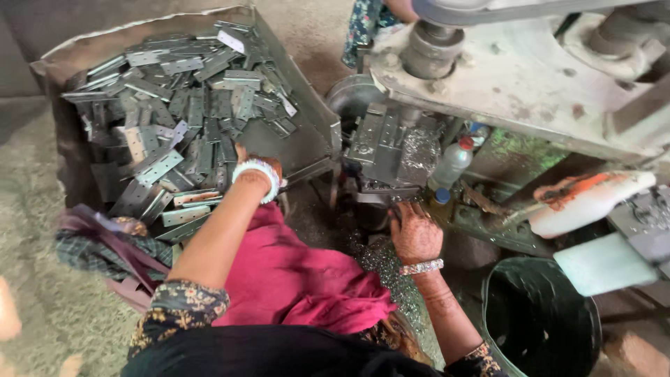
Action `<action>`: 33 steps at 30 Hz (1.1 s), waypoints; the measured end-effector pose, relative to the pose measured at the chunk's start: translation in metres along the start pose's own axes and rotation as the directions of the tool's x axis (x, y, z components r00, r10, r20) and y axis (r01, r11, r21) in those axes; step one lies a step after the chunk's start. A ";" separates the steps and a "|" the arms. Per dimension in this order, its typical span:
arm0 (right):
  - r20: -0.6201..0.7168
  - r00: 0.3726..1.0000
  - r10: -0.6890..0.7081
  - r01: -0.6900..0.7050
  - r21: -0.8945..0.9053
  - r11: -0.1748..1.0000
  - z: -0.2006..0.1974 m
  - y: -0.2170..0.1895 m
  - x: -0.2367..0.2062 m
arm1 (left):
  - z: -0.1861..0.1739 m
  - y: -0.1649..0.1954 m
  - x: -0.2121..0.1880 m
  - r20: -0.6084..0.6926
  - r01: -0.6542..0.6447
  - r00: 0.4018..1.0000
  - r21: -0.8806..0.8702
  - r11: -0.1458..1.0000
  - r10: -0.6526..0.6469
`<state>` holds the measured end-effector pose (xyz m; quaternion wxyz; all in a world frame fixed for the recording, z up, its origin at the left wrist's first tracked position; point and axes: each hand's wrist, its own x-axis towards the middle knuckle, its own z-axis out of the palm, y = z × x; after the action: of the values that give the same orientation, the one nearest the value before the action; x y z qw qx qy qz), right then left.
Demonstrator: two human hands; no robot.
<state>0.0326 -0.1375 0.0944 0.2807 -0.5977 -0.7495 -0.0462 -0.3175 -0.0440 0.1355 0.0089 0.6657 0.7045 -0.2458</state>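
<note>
My left hand (250,159) reaches into a metal tray (307,132) heaped with flat grey perforated metal plates (174,112); its fingers are buried among the plates, so what they grip is hidden. White bangles sit on that wrist. My right hand (414,232), patterned with henna and wearing a beaded bracelet, rests at the base of a drilling machine (391,150), fingers curled against the metal fixture. Whether it holds a plate is unclear.
A plastic bottle with a red cap (452,164) stands right of the fixture. A dark round bucket (541,318) sits at lower right. Metal shavings (391,272) litter the floor. The machine's large pale body (516,77) overhangs. Pink cloth (293,272) covers my lap.
</note>
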 end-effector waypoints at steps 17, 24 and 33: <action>-0.147 0.981 0.129 -0.152 -0.158 0.976 -0.030 0.008 -0.053 | 0.046 -0.009 0.141 -0.308 0.084 0.941 -0.177 0.981 -0.136; -0.075 0.970 0.232 -0.244 -0.319 0.916 -0.056 0.029 -0.087 | 0.028 -0.015 0.186 -0.238 -0.070 0.970 -0.054 0.996 0.055; -0.077 0.981 0.178 -0.193 -0.274 0.942 -0.086 0.028 -0.091 | 0.051 0.018 0.125 -0.270 -0.109 0.961 -0.149 0.983 0.065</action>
<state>0.1016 -0.2438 0.1160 0.2153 -0.6980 -0.6684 -0.1405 -0.3309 0.0545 0.0424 -0.0203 0.7201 0.6869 -0.0962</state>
